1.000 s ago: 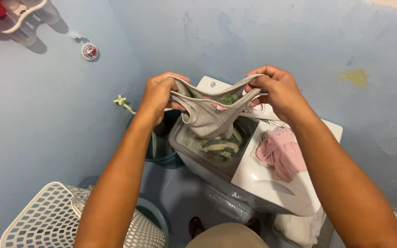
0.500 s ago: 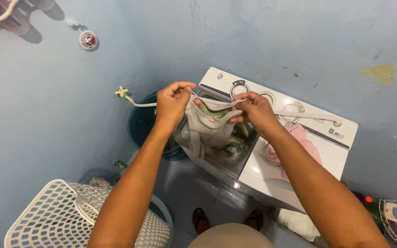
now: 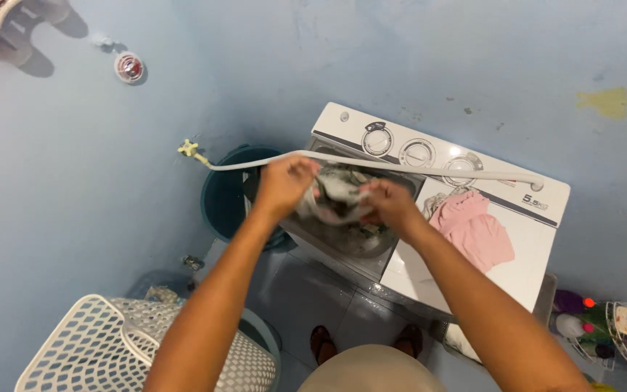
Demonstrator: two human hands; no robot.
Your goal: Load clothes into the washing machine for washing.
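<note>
Both grips pinch a bunched grey garment: left hand and right hand close their fingers on its opposite ends, holding it over the open tub of a white twin-tub washing machine. Pink cloth lies on the machine's closed right lid. White lattice laundry basket stands at lower left; a pale hose crosses the machine's control panel.

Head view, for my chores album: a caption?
Both hands bunch a grey garment over the open washing machine.
</note>
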